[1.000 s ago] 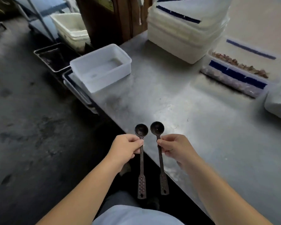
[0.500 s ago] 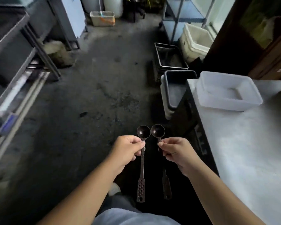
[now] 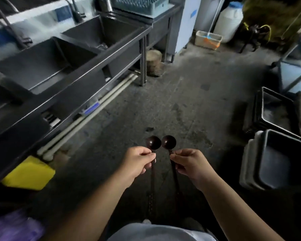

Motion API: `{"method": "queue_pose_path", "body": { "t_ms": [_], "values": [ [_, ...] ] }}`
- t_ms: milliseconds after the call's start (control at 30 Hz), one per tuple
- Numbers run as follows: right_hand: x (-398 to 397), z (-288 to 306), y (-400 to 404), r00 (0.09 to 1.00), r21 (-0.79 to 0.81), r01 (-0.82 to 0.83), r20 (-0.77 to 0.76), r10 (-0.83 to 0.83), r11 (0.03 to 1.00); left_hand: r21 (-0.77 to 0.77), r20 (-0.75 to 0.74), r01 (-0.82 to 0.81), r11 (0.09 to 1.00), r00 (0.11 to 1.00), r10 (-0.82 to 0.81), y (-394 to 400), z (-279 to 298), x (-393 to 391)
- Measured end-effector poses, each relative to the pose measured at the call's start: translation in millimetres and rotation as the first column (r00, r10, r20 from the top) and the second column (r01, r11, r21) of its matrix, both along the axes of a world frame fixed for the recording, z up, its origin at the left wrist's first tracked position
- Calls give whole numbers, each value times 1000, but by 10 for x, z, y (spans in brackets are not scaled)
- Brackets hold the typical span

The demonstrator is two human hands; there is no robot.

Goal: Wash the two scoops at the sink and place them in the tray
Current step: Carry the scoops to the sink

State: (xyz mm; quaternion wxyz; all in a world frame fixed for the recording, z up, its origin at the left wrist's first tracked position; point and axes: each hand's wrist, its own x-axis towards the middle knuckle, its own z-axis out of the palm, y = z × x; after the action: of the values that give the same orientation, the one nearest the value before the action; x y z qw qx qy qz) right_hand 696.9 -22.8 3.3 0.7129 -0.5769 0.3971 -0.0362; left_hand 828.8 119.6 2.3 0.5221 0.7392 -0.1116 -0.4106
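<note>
Two dark brown long-handled scoops are held side by side over the floor, bowls pointing away from me. My left hand (image 3: 137, 162) pinches the left scoop (image 3: 153, 142) just below its bowl. My right hand (image 3: 191, 164) pinches the right scoop (image 3: 169, 142) the same way. Both handles hang down toward my body and fade into shadow. A steel double sink (image 3: 63, 54) stands at the upper left, well away from both hands, with taps behind it. The white tray from the table is out of view.
A green dish rack (image 3: 139, 4) sits on the counter beyond the sink. Grey bins (image 3: 276, 162) and a black crate (image 3: 276, 112) are stacked on the floor at right. A yellow object (image 3: 30, 173) lies under the sink counter at left. Bare concrete floor lies ahead.
My view has swung left, from the steel table and white tray to the floor and then the sink. Both hands keep the same grip on the scoops.
</note>
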Motion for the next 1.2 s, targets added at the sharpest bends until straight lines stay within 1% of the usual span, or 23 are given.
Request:
{"method": "queue_pose_path", "body": {
  "t_ms": [167, 267, 400, 500, 600, 700, 800, 933, 1033, 1100, 1200],
  "values": [
    [1031, -120, -231, 986, 3, -168, 8, 168, 986, 0, -9, -183, 983, 983, 183, -6, -92, 694],
    [1720, -201, -439, 959, 25, -282, 32, 281, 959, -13, 9, -301, 953, 953, 302, -105, -149, 1158],
    [2649, -218, -756, 907, -5, -418, 45, 418, 908, -3, -7, -483, 876, 876, 483, -314, -175, 1791],
    [3264, -128, -931, 857, 51, -514, 71, 510, 856, -30, -33, -575, 818, 818, 574, -458, -120, 2202],
    [3810, 2, -1014, 794, 10, -606, 73, 603, 796, -40, -56, -660, 750, 751, 658, -512, -75, 2573],
    [4338, 100, -960, 736, -5, -675, 77, 673, 738, -64, -46, -700, 711, 714, 699, -465, -64, 2927],
    [4890, 94, -820, 699, -9, -713, 71, 711, 701, -92, -9, -738, 669, 672, 740, -353, -87, 3373],
    [5738, -21, -562, 663, -31, -746, 67, 746, 665, -107, -28, -792, 601, 606, 795, -144, -192, 4133],
    [6412, -56, -320, 643, -49, -760, 84, 761, 648, -87, -12, -791, 606, 609, 793, 57, -230, 4817],
    [6828, -50, -183, 642, -58, -761, 70, 763, 646, -72, -35, -803, 592, 595, 803, 173, -220, 5250],
    [7392, 5, -37, 670, -92, -737, 31, 742, 669, -77, -43, -795, 602, 606, 794, 293, -156, 5852]
  ]
}}
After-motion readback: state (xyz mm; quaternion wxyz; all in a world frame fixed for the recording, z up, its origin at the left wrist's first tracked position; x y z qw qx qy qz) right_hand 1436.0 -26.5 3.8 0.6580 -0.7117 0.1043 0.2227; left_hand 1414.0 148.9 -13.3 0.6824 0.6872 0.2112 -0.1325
